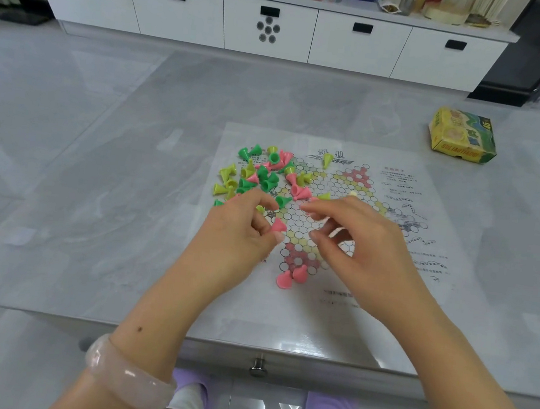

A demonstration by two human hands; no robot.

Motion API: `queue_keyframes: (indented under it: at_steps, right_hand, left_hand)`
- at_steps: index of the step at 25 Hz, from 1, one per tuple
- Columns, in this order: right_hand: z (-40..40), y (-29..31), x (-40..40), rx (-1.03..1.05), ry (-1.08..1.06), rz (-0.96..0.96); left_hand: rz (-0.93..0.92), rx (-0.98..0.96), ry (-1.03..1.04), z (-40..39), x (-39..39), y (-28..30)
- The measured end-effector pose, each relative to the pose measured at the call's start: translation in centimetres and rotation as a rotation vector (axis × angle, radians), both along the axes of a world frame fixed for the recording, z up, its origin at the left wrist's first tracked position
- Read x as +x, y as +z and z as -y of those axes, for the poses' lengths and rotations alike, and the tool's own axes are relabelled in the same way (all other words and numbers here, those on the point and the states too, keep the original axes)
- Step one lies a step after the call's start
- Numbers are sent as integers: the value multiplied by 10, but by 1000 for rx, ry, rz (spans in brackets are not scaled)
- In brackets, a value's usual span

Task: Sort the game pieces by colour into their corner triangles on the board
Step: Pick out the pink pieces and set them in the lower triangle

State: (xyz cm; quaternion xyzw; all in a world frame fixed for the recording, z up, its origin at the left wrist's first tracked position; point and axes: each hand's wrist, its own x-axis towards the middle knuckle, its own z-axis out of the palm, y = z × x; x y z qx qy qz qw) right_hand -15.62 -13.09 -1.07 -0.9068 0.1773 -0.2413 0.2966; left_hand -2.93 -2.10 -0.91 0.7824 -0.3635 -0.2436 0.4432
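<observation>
Head view shows both hands over a paper board [330, 287] printed with a star of circles, lying flat on a grey table [97, 186]. Left hand [242, 234] pinches a pink cone piece [278, 226] between thumb and fingertips, just above the board's lower middle. Right hand [358, 243] has its fingers curled with something pink at the fingertips; whether it truly grips a piece I cannot tell. Two more pink pieces [291, 276] lie tipped over at the near pink triangle. A mixed heap of green, yellow and pink pieces [258, 176] sits on the board's upper left, spilling off its edge, and one yellow piece [327, 159] stands apart near the top.

The pieces look like small hollow plastic cones: light, stiff, smooth, likely to topple or roll when nudged. Pinching the narrow top seems best, setting the wide base down flat. The thin sheet may shift under a dragging wrist.

A yellow-green box [462, 135] rests well apart at the right. The heap itself crowds the upper-left triangles, so those corners probably need clearing first.
</observation>
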Motion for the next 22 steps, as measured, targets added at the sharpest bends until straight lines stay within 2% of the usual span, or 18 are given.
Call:
queue_keyframes:
  at_steps: [5, 11, 12, 14, 16, 19, 22]
  right_hand:
    - [-4, -9, 5, -214, 131, -34]
    - [-5, -9, 4, -144, 45, -80]
    - [-3, -9, 3, -118, 18, -73]
    - [-1, -8, 2, -48, -35, -57]
    - [0, -6, 0, -21, -54, -51]
    - [-1, -5, -1, -19, -42, -63]
    - [0, -4, -3, -18, -42, -76]
  left_hand:
    - [0, -1, -98, 2, -3, 1]
    - [-67, -62, -152, 1, -1, 3]
    - [2, -75, -83, 1, 5, -1]
    - [283, -46, 118, 2, 21, -9]
    - [501, 25, 182, 4, 35, -19]
    - [588, 177, 84, 8, 41, -32]
    - [635, 294, 98, 9, 39, -35]
